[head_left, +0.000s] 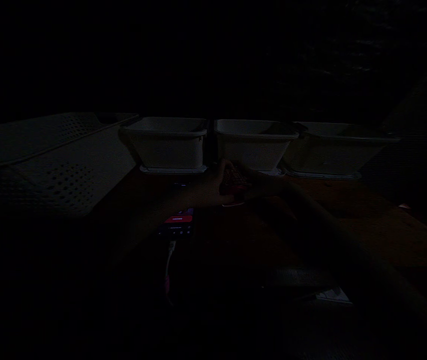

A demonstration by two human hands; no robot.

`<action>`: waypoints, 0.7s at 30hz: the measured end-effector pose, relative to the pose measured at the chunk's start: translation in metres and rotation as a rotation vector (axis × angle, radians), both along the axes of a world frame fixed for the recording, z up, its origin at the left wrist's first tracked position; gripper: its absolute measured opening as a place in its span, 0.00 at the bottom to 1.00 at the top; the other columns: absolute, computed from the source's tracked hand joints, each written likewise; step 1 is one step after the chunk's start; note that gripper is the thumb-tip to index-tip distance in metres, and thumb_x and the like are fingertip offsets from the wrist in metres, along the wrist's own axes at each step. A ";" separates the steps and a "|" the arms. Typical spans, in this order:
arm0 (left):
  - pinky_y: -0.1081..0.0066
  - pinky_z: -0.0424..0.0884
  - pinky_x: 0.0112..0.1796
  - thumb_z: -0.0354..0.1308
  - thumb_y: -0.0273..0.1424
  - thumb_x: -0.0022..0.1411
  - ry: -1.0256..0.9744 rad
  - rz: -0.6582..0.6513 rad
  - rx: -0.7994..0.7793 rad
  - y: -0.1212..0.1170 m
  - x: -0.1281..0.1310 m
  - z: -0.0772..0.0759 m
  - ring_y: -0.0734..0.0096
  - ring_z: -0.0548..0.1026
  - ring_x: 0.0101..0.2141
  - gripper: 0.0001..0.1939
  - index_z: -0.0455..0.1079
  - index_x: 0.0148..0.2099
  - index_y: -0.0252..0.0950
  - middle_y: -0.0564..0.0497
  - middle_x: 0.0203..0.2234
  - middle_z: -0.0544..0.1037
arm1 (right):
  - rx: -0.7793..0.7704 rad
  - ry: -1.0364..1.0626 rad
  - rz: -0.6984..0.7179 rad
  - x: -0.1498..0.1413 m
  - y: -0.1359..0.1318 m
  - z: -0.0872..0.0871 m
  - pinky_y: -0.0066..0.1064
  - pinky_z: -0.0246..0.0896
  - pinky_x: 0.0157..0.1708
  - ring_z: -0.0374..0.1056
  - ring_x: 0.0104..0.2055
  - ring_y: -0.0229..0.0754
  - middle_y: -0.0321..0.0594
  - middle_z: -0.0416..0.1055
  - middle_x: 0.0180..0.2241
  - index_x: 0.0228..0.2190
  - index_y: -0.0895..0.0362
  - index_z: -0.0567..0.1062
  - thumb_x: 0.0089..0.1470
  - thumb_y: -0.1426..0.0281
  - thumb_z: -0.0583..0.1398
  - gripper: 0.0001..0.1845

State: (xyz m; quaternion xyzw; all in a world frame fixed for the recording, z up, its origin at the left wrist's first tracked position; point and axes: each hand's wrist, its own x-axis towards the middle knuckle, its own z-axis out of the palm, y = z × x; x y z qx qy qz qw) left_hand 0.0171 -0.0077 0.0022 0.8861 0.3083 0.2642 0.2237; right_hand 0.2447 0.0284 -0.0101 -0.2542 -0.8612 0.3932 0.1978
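Note:
The scene is very dark. My left hand (208,190) and my right hand (264,187) meet over a brown table (367,225), in front of the white bins. Between them is a small reddish patterned object (235,181). My left fingers curl round its left side. My right hand touches its right side, but its fingers are lost in the dark. A phone (178,223) with a lit red screen lies on the table just below my left hand. A white cable (169,260) runs from the phone towards me.
Three white rectangular bins (168,145) (254,142) (329,152) stand in a row at the back of the table. A large white perforated basket (48,160) fills the left side. Pale papers or cards (329,296) lie at the near right.

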 end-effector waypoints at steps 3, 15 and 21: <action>0.53 0.69 0.52 0.65 0.39 0.52 0.011 0.009 0.000 -0.001 0.000 0.001 0.51 0.70 0.55 0.40 0.48 0.60 0.36 0.35 0.56 0.67 | 0.012 -0.006 -0.002 -0.001 -0.002 0.002 0.49 0.49 0.67 0.48 0.70 0.55 0.55 0.48 0.68 0.68 0.55 0.40 0.43 0.58 0.70 0.63; 0.52 0.69 0.52 0.65 0.39 0.53 0.016 0.002 0.012 0.000 -0.001 0.000 0.51 0.70 0.55 0.39 0.49 0.61 0.36 0.33 0.57 0.66 | 0.006 0.010 0.007 0.000 0.000 0.001 0.51 0.50 0.66 0.49 0.69 0.56 0.54 0.49 0.67 0.68 0.53 0.41 0.42 0.60 0.71 0.62; 0.55 0.70 0.51 0.66 0.40 0.53 -0.027 -0.003 -0.023 -0.002 0.000 0.002 0.55 0.73 0.53 0.39 0.50 0.60 0.36 0.35 0.55 0.69 | 0.037 0.012 0.003 -0.002 -0.004 0.003 0.50 0.49 0.66 0.48 0.70 0.55 0.53 0.48 0.68 0.68 0.53 0.41 0.42 0.59 0.71 0.63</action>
